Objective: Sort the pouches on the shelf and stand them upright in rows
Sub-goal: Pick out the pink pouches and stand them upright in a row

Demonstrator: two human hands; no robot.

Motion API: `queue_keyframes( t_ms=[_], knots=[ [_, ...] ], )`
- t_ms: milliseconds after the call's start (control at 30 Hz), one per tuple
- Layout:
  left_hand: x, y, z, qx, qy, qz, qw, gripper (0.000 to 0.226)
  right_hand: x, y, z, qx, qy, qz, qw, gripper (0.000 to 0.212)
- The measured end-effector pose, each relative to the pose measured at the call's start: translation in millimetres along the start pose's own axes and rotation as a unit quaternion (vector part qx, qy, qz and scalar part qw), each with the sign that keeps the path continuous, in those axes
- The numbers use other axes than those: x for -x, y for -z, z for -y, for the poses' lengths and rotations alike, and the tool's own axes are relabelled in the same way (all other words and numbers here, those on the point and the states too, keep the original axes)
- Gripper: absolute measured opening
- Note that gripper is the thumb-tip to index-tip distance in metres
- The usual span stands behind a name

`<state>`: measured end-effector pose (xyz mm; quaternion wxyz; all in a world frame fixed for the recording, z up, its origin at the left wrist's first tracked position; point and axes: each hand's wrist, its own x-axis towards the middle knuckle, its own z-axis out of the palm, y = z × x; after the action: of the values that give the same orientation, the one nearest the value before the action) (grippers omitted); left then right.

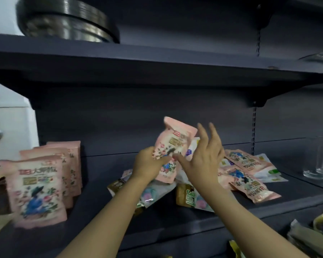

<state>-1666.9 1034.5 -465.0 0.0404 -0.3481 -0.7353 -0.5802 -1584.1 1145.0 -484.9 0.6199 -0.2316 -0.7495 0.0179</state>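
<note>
Above the jumbled pile (pixel 237 174) on the shelf (pixel 119 211), the left hand (pixel 149 164) grips a pink pouch (pixel 173 144) upright, likely bound for the standing row (pixel 45 183) (left side). The right hand (pixel 203 157) hovers beside it, fingers spread, holding nothing.

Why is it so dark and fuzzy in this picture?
In the head view the dark grey shelf sits in dim light under the board above; the standing pink flowered pouches at the left are smeared by motion blur; the shiny metal pans up top catch glare; the wide lens bends the shelf edges.
</note>
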Motion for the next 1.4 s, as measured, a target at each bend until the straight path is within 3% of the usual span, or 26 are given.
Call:
queue_keyframes(
  t_ms=[67, 100, 167, 267, 400, 533, 633, 767, 900, 1067, 1267, 1400],
  knots=[
    [12, 29, 6, 0.137, 0.059, -0.011, 0.989, 0.021, 5, 2, 29, -0.191, -0.152, 0.106, 0.964, 0.103],
    [19, 43, 10, 0.177, 0.068, -0.018, 0.982, 0.018, 9, 3, 44, -0.302, -0.212, 0.163, 0.915, 0.101],
    [34, 72, 17, 0.226, 0.072, -0.025, 0.971, 0.018, 18, 7, 73, -0.456, -0.271, 0.278, 0.801, 0.073],
    [57, 116, 30, 0.228, 0.074, -0.032, 0.970, 0.025, 39, 3, 111, -0.518, -0.214, 0.422, 0.712, 0.025],
    [88, 175, 54, 0.138, 0.083, -0.039, 0.986, 0.041, 67, -1, 159, -0.534, -0.165, 0.501, 0.660, 0.020],
    [114, 224, 67, 0.081, 0.092, 0.030, 0.992, 0.041, 93, -5, 197, -0.531, -0.145, 0.505, 0.665, 0.016],
    [126, 255, 78, -0.038, 0.130, 0.069, 0.988, 0.050, 111, -7, 217, -0.526, -0.148, 0.498, 0.674, 0.014],
    [133, 278, 93, -0.129, 0.147, 0.008, 0.981, 0.035, 131, -13, 235, -0.500, -0.151, 0.502, 0.689, 0.013],
    [135, 282, 110, -0.133, 0.154, -0.085, 0.975, 0.022, 140, -20, 242, -0.460, -0.139, 0.521, 0.705, 0.028],
    [134, 276, 123, -0.106, 0.140, -0.128, 0.976, 0.018, 141, -23, 242, -0.457, -0.139, 0.530, 0.701, 0.031],
    [130, 270, 127, -0.102, 0.124, -0.098, 0.982, 0.028, 139, -27, 232, -0.386, -0.093, 0.543, 0.740, 0.048],
    [136, 270, 134, -0.125, 0.129, -0.055, 0.982, 0.032, 141, -29, 229, -0.363, -0.076, 0.529, 0.763, 0.049]
  ],
)
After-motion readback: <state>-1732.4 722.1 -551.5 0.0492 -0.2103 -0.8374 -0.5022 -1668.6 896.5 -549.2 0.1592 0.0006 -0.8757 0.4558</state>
